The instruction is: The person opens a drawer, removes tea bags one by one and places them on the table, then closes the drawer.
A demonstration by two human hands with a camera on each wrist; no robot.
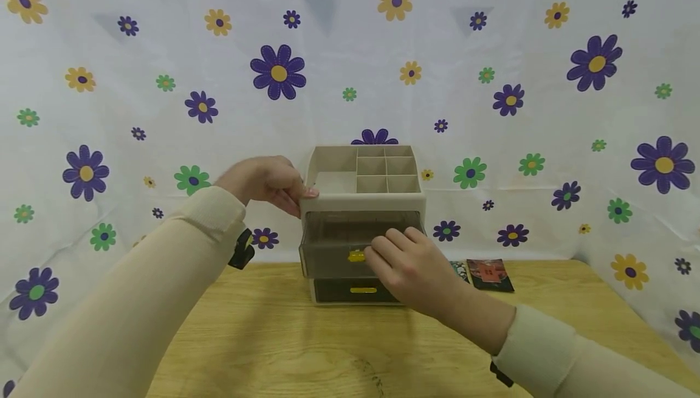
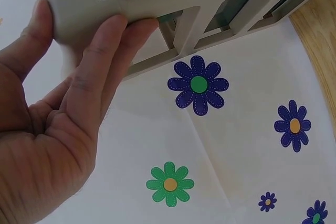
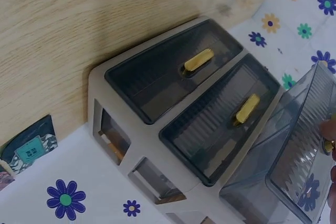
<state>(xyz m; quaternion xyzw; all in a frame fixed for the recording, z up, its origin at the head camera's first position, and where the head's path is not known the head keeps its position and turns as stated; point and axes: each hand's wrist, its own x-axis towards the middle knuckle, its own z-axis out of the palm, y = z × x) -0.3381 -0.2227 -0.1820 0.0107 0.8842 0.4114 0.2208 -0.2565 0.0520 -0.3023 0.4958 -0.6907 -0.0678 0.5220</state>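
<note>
A beige desktop drawer organizer (image 1: 363, 203) stands on the table, with open compartments on top and smoky clear drawers below. Its top drawer (image 1: 328, 259) is pulled partway out. My left hand (image 1: 268, 180) grips the organizer's upper left corner, thumb on the top edge; in the left wrist view, its fingers (image 2: 100, 51) lie against the side. My right hand (image 1: 407, 270) pinches the yellow handle (image 1: 356, 256) of the top drawer. Only its fingertips (image 3: 329, 129) show at the right wrist view's edge. Two lower drawers (image 3: 173, 72) are closed.
Small dark packets, one with a red patch (image 1: 490, 274), lie on the wooden table (image 1: 262, 337) right of the organizer. A white cloth (image 1: 350, 39) printed with flowers hangs behind and at both sides.
</note>
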